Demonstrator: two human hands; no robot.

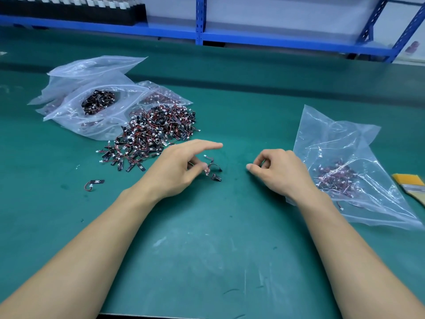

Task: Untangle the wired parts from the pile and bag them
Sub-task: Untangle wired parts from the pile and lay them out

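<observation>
Starting wide, the green matte counter [207, 249] carries a heap of clear zip-top plastic bags [92, 88] well out beyond your left grip [179, 168]. Just past that grip is the loose pile of black-tabbed, red-wired parts [156, 132]. A crumpled clear bag [340, 143] with a few parts inside lies just beside your right grip [278, 171]. Your left grip pinches a small tangle of wired parts [215, 177], forefinger straight. Your right grip is curled; I cannot tell if it has anything. I'd judge these light, limp and quick to snag, so take the stiff black tab, not the wire.
</observation>
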